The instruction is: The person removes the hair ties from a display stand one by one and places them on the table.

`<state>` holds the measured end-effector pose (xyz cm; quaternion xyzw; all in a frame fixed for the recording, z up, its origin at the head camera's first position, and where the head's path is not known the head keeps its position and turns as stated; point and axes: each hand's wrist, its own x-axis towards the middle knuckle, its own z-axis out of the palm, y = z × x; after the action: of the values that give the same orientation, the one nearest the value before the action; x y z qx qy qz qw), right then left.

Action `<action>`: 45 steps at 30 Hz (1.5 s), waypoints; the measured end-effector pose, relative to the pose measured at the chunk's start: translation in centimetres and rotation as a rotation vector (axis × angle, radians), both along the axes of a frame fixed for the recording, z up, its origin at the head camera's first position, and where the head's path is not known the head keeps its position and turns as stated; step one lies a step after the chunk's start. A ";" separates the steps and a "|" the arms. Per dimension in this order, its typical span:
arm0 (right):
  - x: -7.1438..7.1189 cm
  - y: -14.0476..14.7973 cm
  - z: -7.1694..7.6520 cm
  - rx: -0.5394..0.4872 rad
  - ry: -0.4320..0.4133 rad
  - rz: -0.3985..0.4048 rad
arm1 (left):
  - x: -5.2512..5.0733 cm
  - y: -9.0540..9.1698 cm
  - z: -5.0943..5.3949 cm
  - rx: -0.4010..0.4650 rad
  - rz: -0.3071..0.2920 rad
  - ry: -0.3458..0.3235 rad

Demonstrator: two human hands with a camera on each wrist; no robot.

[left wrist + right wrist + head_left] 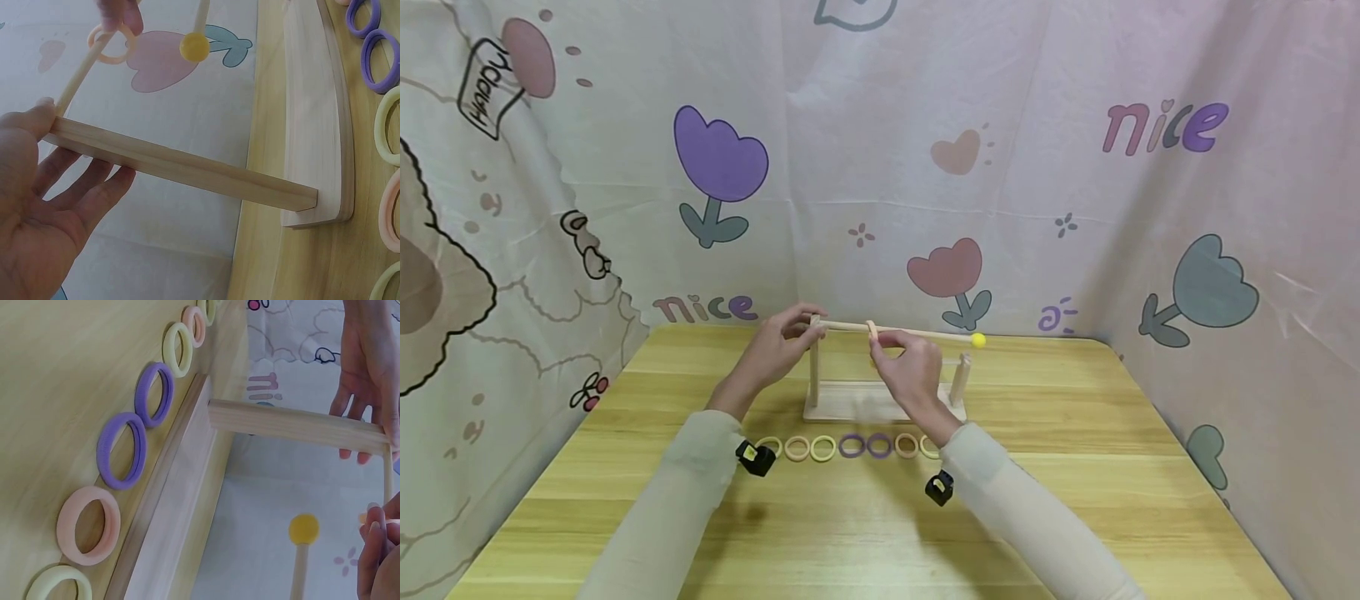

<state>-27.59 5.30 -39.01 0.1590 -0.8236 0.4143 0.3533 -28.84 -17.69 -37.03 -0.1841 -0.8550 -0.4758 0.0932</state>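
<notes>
A wooden stand (850,404) has two posts on a flat base. At the top of its left post (181,164), my left hand (778,346) grips the wood, thumb above and fingers below. From that post a thin rod (940,335) runs right to a yellow ball (978,341). My right hand (913,367) pinches a peach hair tie (872,327), which encircles the rod partway along. A second yellow ball (304,529) tips a lower rod (300,572), partly hidden behind the right hand in the head view.
In front of the stand lies a row of several hair ties: pale yellow (832,450), peach (66,525) and purple (103,453). They rest on the wooden table (820,533). A patterned cloth (850,150) hangs behind and at both sides.
</notes>
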 end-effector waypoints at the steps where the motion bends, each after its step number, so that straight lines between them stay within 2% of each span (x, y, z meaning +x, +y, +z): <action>1: 0.0 0.1 0.0 0.000 -0.003 -0.001 | 0.0 0.0 0.0 0.000 0.000 -0.001; 8: -0.1 1.0 0.0 -0.013 -0.017 -0.009 | 0.0 0.1 0.2 0.003 -0.004 0.006; 19: -0.1 2.4 0.0 0.001 -0.044 -0.087 | -0.2 0.2 0.6 0.000 -0.011 0.022; 33: -0.1 4.1 -0.4 -0.001 -0.025 -0.068 | 0.1 0.1 0.4 0.008 -0.011 0.014; 45: 0.0 5.8 -0.9 0.002 -0.025 -0.104 | 0.2 0.1 0.2 0.006 -0.007 0.007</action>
<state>-27.56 11.13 -39.95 0.1112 -0.8354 0.3968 0.3637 -28.66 -17.60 -36.85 -0.1884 -0.8526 -0.4780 0.0949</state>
